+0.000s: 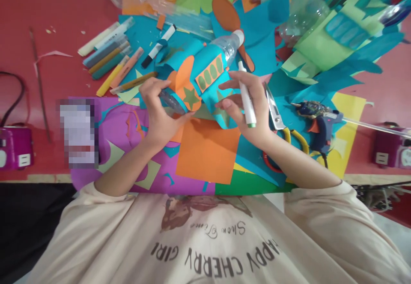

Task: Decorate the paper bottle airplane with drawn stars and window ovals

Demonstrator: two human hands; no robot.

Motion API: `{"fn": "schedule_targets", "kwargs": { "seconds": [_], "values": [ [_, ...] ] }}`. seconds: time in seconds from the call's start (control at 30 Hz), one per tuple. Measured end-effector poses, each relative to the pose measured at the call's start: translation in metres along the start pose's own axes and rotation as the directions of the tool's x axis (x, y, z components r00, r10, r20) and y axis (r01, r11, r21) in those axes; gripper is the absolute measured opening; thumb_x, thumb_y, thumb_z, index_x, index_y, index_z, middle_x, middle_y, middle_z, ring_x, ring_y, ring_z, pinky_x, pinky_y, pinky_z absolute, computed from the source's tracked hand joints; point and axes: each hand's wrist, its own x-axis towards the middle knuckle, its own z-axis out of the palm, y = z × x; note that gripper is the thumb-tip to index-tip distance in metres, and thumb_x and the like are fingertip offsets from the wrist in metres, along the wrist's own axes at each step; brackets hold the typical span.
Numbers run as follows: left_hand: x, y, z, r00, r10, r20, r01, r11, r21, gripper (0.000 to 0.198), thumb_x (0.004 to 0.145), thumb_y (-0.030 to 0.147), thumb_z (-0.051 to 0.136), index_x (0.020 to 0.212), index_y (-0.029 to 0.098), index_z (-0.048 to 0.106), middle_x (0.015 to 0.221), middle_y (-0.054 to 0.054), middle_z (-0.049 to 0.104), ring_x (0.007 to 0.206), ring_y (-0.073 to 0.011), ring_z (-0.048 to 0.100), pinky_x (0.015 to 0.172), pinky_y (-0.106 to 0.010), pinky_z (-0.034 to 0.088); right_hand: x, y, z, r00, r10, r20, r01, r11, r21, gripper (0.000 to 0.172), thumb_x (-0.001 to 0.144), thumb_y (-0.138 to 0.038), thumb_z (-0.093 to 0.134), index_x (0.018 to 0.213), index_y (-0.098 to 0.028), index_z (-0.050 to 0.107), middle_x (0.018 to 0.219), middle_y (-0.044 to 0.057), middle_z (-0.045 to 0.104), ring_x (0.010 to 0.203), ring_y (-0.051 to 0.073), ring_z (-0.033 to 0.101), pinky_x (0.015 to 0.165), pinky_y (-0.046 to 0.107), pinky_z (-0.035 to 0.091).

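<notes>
A clear plastic bottle [228, 47] wrapped in blue paper lies tilted in front of me, its white cap up to the right. It carries an orange strip with green ovals [210, 73], an orange piece with a green star [191, 98], blue wings and an orange paper propeller [226, 13] by the cap. My left hand [159, 108] grips the bottle's base end between thumb and fingers. In my right hand [252, 106] a white marker [246, 95] with a green end rests across the palm side, its fingers curled close to the blue wing. Whether those fingertips touch the wing, I cannot tell.
Several markers [109, 57] lie at the left, near a blurred phone [80, 134]. A glue gun [323, 125] and scissors [274, 108] sit at the right. An orange sheet [208, 151] lies before me. Another green-and-blue paper craft [334, 40] stands at the back right.
</notes>
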Motion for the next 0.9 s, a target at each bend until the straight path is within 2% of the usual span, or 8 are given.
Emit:
{"fn": "schedule_targets", "kwargs": {
  "seconds": [0.13,0.3,0.4,0.57,0.7,0.77,0.83,0.9],
  "values": [
    [-0.004,0.007,0.003,0.993,0.12,-0.016,-0.121,0.988,-0.094,0.079,0.077,0.073,0.069,0.132,0.029,0.035,0.124,-0.013,0.048,0.121,-0.0346,0.051,0.1,-0.056,0.047,-0.001,0.008,0.003,0.995,0.047,0.084,-0.046,0.999,-0.017,0.055,0.09,-0.053,0.061,0.137,-0.036,0.037,0.127,0.008,0.062,0.085,0.017,0.073,0.074,0.032,0.063],
    [-0.006,0.019,0.0,0.964,0.265,0.016,-0.262,0.959,-0.104,0.069,0.086,0.07,0.062,0.134,0.026,0.041,0.123,-0.012,0.046,0.119,-0.0301,0.055,0.101,-0.051,0.051,0.0,0.004,-0.002,0.996,0.044,0.078,-0.039,0.997,-0.062,0.067,0.083,-0.058,0.067,0.139,-0.038,0.035,0.129,0.009,0.059,0.088,0.02,0.072,0.075,0.036,0.064],
    [-0.007,0.023,-0.003,0.938,0.337,0.077,-0.32,0.931,-0.178,0.064,0.091,0.061,0.062,0.137,0.024,0.039,0.124,-0.012,0.049,0.121,-0.0285,0.055,0.101,-0.047,0.053,-0.004,0.003,-0.007,0.997,0.027,0.076,-0.018,0.993,-0.118,0.078,0.078,-0.062,0.071,0.141,-0.035,0.034,0.131,0.012,0.057,0.109,0.028,0.068,0.079,0.041,0.064],
    [-0.01,0.028,-0.002,0.819,0.513,0.258,-0.386,0.824,-0.415,0.058,0.099,0.048,0.055,0.145,0.024,0.031,0.14,-0.019,0.048,0.135,-0.0301,0.05,0.102,-0.048,0.054,-0.014,0.013,-0.017,0.999,0.026,0.032,-0.02,0.984,-0.176,0.078,0.078,-0.053,0.076,0.142,-0.037,0.034,0.135,0.013,0.052,0.125,0.033,0.058,0.079,0.044,0.063],
    [-0.012,0.03,-0.005,0.719,0.569,0.399,-0.392,0.806,-0.444,0.051,0.102,0.044,0.048,0.147,0.027,0.03,0.15,-0.018,0.043,0.142,-0.028,0.045,0.104,-0.047,0.053,-0.015,0.024,-0.025,0.998,0.003,-0.064,-0.017,0.976,-0.218,0.07,0.084,-0.042,0.072,0.141,-0.04,0.033,0.132,0.011,0.051,0.128,0.033,0.055,0.083,0.048,0.062],
    [-0.013,0.026,-0.011,0.742,0.56,0.37,-0.405,0.813,-0.418,0.046,0.103,0.044,0.046,0.145,0.029,0.034,0.145,-0.014,0.05,0.135,-0.0253,0.052,0.101,-0.043,0.054,-0.014,0.03,-0.029,0.997,-0.01,-0.082,-0.009,0.973,-0.229,0.067,0.086,-0.042,0.069,0.141,-0.04,0.033,0.13,0.01,0.051,0.128,0.033,0.055,0.091,0.054,0.059],
    [-0.014,0.018,-0.017,0.823,0.493,0.283,-0.381,0.848,-0.369,0.041,0.101,0.054,0.043,0.137,0.033,0.043,0.132,-0.007,0.06,0.12,-0.0221,0.062,0.096,-0.039,0.056,-0.011,0.036,-0.034,0.995,-0.014,-0.103,-0.008,0.979,-0.206,0.062,0.088,-0.044,0.067,0.14,-0.04,0.033,0.129,0.008,0.052,0.127,0.031,0.056,0.096,0.055,0.056],
    [-0.014,0.009,-0.021,0.924,0.281,0.259,-0.221,0.946,-0.238,0.053,0.094,0.076,0.028,0.12,0.036,0.052,0.116,-0.002,0.064,0.108,-0.0215,0.065,0.094,-0.04,0.056,-0.009,0.042,-0.038,0.991,-0.003,-0.134,-0.018,0.987,-0.159,0.058,0.089,-0.046,0.064,0.138,-0.042,0.033,0.128,0.006,0.054,0.127,0.029,0.056,0.096,0.05,0.057]
  ]
}}
